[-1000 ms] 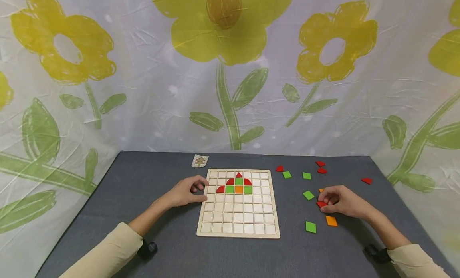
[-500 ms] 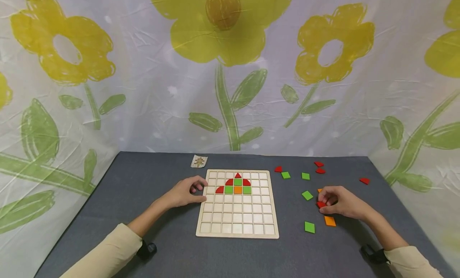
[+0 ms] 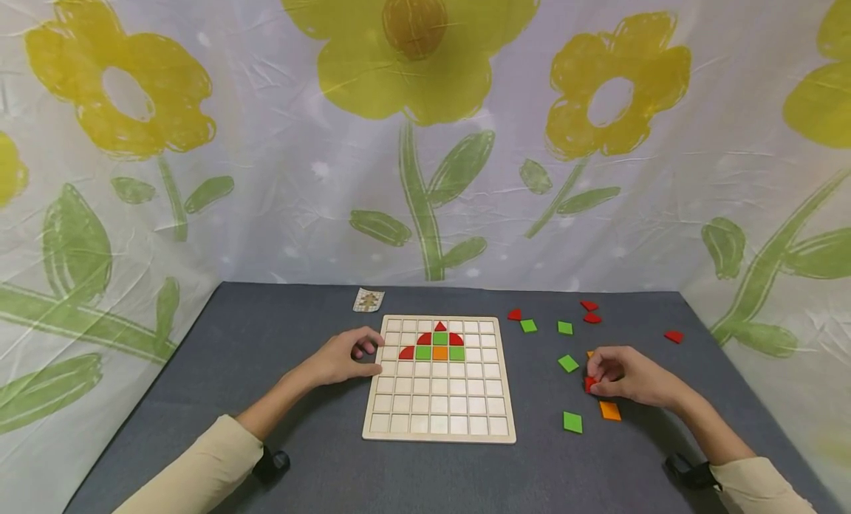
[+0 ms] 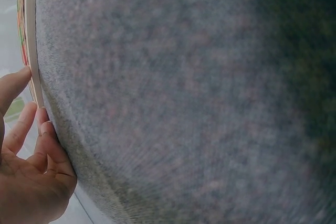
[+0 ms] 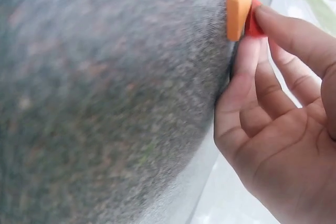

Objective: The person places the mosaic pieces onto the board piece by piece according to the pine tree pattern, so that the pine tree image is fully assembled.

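In the head view, my left hand (image 3: 344, 357) rests at the left edge of a pale wooden grid board (image 3: 432, 430), thumb and fingertips touching its rim. The left wrist view shows those fingertips against the board's side (image 4: 31, 35), spread apart. My right hand (image 3: 634, 377) pinches a small red tile (image 3: 589, 384) between thumb and fingers at the table's right; its full shape is hidden. The right wrist view shows this red tile (image 5: 255, 24) close behind an orange tile (image 5: 239, 6). On the board, red, green and orange tiles (image 3: 440, 352) form a stepped peak.
Loose green tiles (image 3: 572, 422) and red tiles (image 3: 674, 337) lie right of the board. An orange square (image 3: 610, 410) sits below my right hand; another orange tile (image 3: 589, 355) is partly covered by its fingers. A patterned card (image 3: 368, 300) lies behind the board on the dark table (image 3: 299, 462).
The red tile in my right fingers has turned slightly and shows a different side. The left hand stays at the board's edge, and the tiles on the board are unchanged.
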Motion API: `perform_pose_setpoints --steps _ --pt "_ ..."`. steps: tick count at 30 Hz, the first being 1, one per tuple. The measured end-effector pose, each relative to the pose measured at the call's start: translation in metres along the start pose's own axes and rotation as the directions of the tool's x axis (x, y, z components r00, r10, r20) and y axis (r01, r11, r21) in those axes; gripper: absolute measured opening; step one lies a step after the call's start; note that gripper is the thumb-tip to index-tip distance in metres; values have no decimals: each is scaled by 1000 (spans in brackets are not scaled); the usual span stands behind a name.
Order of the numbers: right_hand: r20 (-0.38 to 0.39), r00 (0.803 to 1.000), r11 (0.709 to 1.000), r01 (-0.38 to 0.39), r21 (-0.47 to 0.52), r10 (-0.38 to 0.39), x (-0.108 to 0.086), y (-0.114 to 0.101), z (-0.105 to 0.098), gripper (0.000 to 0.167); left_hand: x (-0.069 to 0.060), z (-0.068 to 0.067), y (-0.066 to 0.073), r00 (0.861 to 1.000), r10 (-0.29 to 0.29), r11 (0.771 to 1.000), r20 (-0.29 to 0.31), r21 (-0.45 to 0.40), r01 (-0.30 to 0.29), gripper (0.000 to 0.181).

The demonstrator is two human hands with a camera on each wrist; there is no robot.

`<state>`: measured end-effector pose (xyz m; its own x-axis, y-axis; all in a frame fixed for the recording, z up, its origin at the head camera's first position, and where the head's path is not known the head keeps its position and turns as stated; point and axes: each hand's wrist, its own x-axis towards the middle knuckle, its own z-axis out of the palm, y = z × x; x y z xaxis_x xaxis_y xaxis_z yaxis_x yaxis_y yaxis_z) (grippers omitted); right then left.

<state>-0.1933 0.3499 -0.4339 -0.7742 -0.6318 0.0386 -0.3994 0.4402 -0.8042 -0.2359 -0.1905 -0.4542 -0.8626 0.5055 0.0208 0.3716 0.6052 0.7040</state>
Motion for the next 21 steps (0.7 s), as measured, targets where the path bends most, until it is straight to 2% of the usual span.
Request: perform_pose_setpoints --steps 6,15,21 --pt "40 999 997 0 81 -4 4 -3 -1 12 0 0 0 1000 12 1000 0 2 -12 40" --pt "-10 1000 994 -15 110 16 11 -8 2 13 1 1 0 1000 2 1000 -1 7 -2 40" --pt "-25 999 995 25 100 -23 18 -11 5 14 1 0 0 1000 11 1000 2 7 -11 40"
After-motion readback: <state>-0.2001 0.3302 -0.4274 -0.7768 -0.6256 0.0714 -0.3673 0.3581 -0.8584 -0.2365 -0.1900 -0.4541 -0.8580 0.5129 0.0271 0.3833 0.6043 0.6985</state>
